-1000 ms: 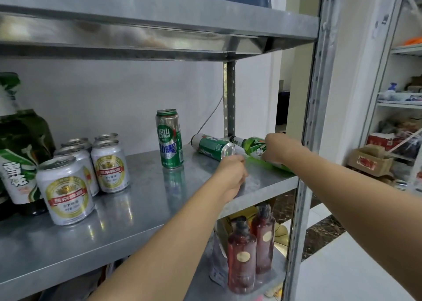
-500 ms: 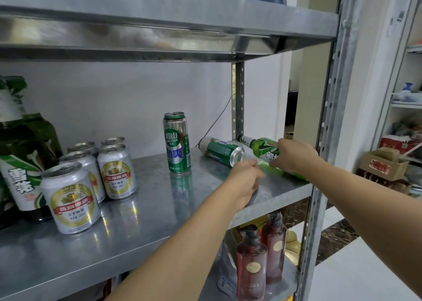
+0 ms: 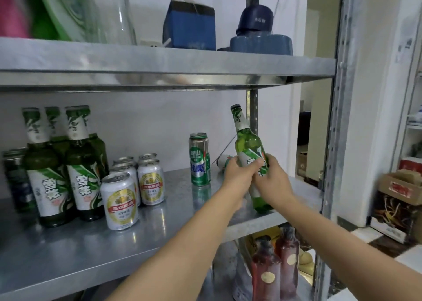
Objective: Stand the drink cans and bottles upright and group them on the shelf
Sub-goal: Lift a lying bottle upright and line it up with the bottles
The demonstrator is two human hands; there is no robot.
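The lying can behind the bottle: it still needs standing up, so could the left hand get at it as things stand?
Probably not yet: the left hand is in a grip on the bottle, which, with both hands, screens the lying can.

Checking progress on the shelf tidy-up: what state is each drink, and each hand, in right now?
Held green bottle: tilted, gripped by both hands.
Left hand: closed on it.
Right hand: closed on it.
Tall green can: upright.
Can behind the hands: lying down.
White cans: upright, grouped.
Left bottles: upright.

My shelf (image 3: 68,250) is brushed metal, glossy enough to mirror the aluminium cans (image 3: 120,206). The green bottle (image 3: 247,145) I'm gripping is shiny glass with a paper label.
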